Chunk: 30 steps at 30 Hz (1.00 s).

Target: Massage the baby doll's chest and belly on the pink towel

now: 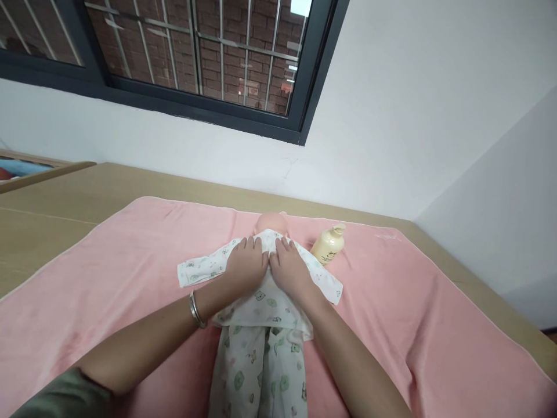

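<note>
On the pink towel (130, 273) spread over the table (52, 203), a doll (272, 223) lies on its back in printed baby clothes (261, 325). The left hand (246, 264) rests flat on its chest, fingers spread, pinching nothing. The right hand (291, 270) lies beside it, likewise open and pressing. The doll looks light, the cloth soft and loose; best held under the torso. A cream bottle (328, 245) lies just right.
</note>
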Each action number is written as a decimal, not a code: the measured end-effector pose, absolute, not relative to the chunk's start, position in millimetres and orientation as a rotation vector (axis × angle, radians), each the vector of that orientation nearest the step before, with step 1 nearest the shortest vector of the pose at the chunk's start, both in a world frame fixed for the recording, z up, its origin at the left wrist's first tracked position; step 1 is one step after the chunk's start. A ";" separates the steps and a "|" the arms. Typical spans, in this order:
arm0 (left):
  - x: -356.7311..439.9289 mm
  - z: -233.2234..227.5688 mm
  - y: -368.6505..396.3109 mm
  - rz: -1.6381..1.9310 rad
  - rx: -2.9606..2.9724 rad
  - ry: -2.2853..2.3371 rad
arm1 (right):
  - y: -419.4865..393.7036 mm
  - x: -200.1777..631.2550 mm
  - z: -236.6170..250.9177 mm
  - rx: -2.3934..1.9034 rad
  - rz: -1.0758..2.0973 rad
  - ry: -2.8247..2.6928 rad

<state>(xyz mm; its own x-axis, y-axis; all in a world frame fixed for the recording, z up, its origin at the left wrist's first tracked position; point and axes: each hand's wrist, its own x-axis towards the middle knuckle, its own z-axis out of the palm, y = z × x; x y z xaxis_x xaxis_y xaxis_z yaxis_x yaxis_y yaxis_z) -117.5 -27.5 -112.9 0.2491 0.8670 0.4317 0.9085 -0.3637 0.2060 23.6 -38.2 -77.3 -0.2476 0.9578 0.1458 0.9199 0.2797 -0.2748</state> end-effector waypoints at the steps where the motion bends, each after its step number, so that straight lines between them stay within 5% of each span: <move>1: -112.9 -116.6 -33.7 -0.757 -2.377 -1.715 | -31.5 29.8 -77.4 -1.728 0.226 -2.230; 13: -137.2 -94.9 -4.4 -0.692 -2.650 -1.700 | -54.8 5.3 -77.6 -1.812 0.022 -2.335; 23: -104.2 -124.3 -51.7 -0.678 -2.364 -1.601 | -12.6 53.6 -75.1 -1.622 0.367 -2.197; 30: -127.8 -103.5 -13.8 -0.754 -2.617 -1.582 | -44.4 18.3 -80.6 -1.785 0.070 -2.249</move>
<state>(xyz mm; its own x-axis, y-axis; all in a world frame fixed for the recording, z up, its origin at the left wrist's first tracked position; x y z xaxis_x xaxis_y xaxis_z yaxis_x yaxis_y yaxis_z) -127.8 -13.8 -103.5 0.3807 0.8366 0.3939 0.8329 -0.4953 0.2470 18.3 -44.4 -80.6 -0.2051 0.9623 0.1784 0.9493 0.2400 -0.2029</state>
